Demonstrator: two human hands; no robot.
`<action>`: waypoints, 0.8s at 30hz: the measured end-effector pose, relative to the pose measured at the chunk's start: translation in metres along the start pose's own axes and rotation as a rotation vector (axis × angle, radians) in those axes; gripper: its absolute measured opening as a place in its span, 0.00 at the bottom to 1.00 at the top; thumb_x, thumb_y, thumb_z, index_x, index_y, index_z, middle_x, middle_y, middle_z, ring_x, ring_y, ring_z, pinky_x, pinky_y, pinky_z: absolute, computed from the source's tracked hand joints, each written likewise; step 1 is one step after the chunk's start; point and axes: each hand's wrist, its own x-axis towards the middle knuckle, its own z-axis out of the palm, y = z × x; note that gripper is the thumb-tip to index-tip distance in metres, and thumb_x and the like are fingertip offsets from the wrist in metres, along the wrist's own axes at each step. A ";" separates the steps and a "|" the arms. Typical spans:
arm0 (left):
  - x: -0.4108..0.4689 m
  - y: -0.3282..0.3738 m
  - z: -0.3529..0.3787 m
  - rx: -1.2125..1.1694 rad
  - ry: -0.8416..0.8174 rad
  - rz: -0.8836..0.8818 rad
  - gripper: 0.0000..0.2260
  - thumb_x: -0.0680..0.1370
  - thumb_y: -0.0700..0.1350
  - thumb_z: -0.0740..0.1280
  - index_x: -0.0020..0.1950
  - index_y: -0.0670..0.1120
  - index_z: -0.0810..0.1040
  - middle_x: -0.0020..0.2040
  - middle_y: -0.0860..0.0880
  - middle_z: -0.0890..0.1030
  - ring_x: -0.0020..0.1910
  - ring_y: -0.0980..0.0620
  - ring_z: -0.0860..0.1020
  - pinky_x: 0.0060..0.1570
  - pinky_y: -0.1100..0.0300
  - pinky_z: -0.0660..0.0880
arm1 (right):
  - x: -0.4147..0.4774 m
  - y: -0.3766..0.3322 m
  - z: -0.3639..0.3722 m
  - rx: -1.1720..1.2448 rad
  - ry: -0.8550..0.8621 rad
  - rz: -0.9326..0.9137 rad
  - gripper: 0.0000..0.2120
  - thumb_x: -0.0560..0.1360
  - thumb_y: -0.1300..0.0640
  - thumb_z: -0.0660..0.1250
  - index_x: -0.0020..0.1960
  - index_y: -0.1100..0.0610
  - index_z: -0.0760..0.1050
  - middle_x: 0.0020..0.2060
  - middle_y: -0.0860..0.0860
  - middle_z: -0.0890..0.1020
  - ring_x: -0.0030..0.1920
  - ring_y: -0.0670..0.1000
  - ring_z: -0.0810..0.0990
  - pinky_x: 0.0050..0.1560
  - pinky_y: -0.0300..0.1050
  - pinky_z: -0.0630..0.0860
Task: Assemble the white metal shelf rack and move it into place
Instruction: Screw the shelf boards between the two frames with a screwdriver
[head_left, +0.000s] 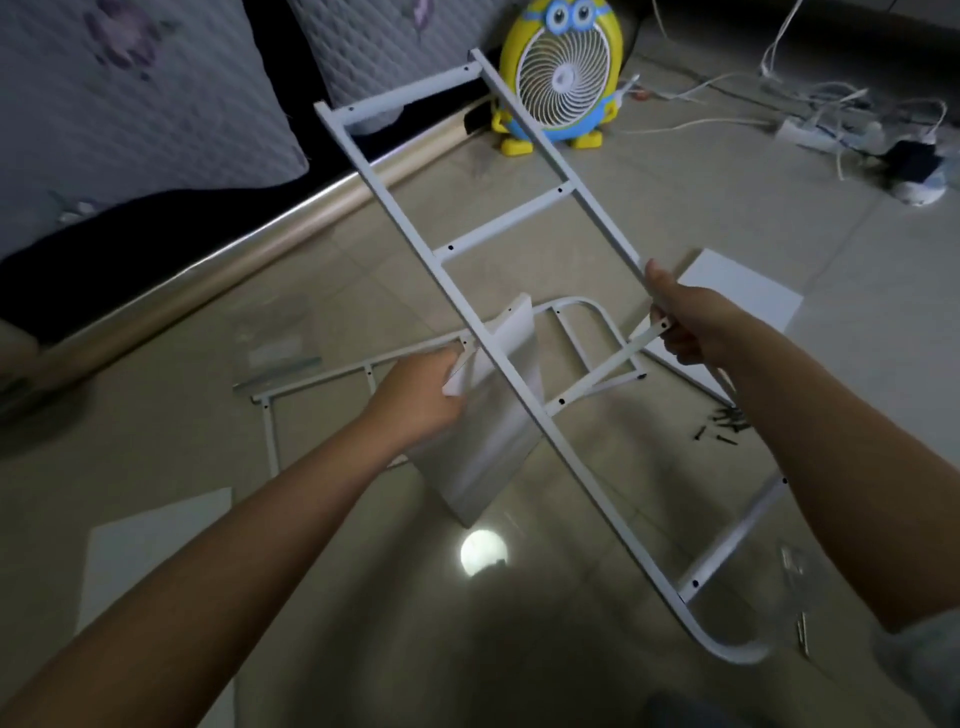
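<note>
Holding a side frame and a shelf panel over the floor

The right hand (685, 322) has its fingers curled tight around one rail of a white ladder-like side frame (506, 219), just where a rung meets it. The frame hangs tilted in the air, its straight end towards the yellow fan (558, 78) and its curved end low near the right forearm. The left hand (421, 395) grips the upper corner of a white shelf panel (478, 467), with the fingers closed on its edge and partly hidden behind it. The panel hangs just behind the frame's other rail; whether the two touch I cannot tell. A second side frame (270, 436) lies flat on the tiled floor (649, 171) beneath them. Black screws (722, 421) are scattered to the right, near another white panel (737, 296) on the floor.
</note>
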 end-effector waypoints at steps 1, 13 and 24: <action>-0.005 -0.005 0.001 -0.004 -0.015 -0.005 0.03 0.71 0.40 0.65 0.41 0.43 0.71 0.38 0.46 0.73 0.43 0.43 0.75 0.34 0.59 0.61 | -0.001 0.002 0.003 -0.024 -0.022 -0.001 0.28 0.73 0.31 0.54 0.30 0.56 0.63 0.16 0.47 0.61 0.17 0.46 0.58 0.20 0.32 0.56; -0.049 -0.019 0.020 -0.178 0.283 -0.217 0.06 0.76 0.38 0.64 0.51 0.37 0.77 0.41 0.41 0.79 0.39 0.50 0.73 0.29 0.66 0.62 | 0.004 -0.020 0.031 -0.399 -0.307 -0.207 0.18 0.80 0.51 0.52 0.38 0.57 0.72 0.30 0.54 0.74 0.25 0.50 0.69 0.29 0.40 0.66; -0.052 -0.002 0.008 -0.036 0.502 -0.534 0.07 0.75 0.42 0.67 0.43 0.38 0.79 0.42 0.42 0.79 0.43 0.44 0.77 0.34 0.62 0.62 | 0.014 -0.054 0.063 -0.752 -0.148 -0.704 0.29 0.79 0.44 0.50 0.47 0.70 0.74 0.39 0.64 0.79 0.35 0.60 0.76 0.42 0.47 0.70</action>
